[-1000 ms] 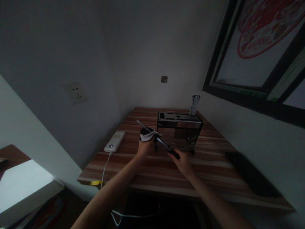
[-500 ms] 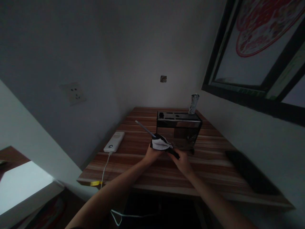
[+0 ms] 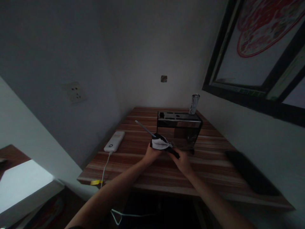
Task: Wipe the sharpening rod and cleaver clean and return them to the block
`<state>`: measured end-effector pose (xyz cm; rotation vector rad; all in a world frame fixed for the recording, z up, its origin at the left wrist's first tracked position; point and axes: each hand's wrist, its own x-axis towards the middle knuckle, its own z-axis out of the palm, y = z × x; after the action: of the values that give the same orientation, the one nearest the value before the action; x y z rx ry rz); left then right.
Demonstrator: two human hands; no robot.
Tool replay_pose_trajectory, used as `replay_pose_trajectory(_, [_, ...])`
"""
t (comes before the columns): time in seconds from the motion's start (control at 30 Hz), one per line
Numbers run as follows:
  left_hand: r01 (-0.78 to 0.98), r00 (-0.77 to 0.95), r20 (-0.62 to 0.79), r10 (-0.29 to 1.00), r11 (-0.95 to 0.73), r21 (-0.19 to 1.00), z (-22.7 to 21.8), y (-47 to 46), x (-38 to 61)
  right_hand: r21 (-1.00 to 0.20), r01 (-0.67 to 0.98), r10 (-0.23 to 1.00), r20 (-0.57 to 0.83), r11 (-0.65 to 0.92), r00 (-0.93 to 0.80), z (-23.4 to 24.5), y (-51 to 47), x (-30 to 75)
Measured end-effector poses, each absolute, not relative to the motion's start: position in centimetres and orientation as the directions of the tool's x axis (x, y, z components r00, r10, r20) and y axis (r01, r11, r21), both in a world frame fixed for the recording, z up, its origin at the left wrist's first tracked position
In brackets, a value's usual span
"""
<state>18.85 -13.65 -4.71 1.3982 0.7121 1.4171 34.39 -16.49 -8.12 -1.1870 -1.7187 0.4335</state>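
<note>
- Left hand (image 3: 152, 155) grips a black-and-white cloth (image 3: 160, 144) folded around a slim blade (image 3: 144, 128).
- Right hand (image 3: 182, 161) is closed on the black handle (image 3: 175, 154), just beside the cloth.
- Blade and handle are over the striped table (image 3: 209, 168), near the slotted holder (image 3: 181, 123).

Gripping a thin tool (image 3: 144, 128) with the right hand (image 3: 183, 161). Got a black-and-white cloth (image 3: 159, 144) round it, left hand (image 3: 151, 154). Also got a slotted stand (image 3: 179, 123) just beyond, on the table (image 3: 205, 170).
</note>
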Motion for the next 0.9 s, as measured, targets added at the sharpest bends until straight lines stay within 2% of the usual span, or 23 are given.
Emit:
replay_pose_trajectory(0.17, [-0.244,0.109,0.417,0.902,-0.383,0.891,-5.0,-12.7,18.3,-0.723,0.511,0.857,0.512,0.465,-0.057,-7.8,-16.6,34.2])
replay_pose_trajectory(0.4, [-0.233,-0.132,0.413,0.901,-0.434,0.870,-3.2,-11.3,16.3,-0.724,0.520,0.860,0.510,0.453,-0.040,-7.5,-16.7,34.1])
replay_pose_trajectory(0.63, [-0.407,-0.332,0.399,0.855,-0.511,0.757,-2.2,-9.9,14.6,-0.747,0.477,0.867,0.493,0.463,-0.069,-7.9,-16.5,34.0])
replay_pose_trajectory(0.9, [-0.497,-0.446,0.327,0.833,-0.534,0.684,-2.9,-8.1,13.4,-0.759,0.478,0.886,0.453,0.442,-0.101,-8.5,-16.1,34.3])
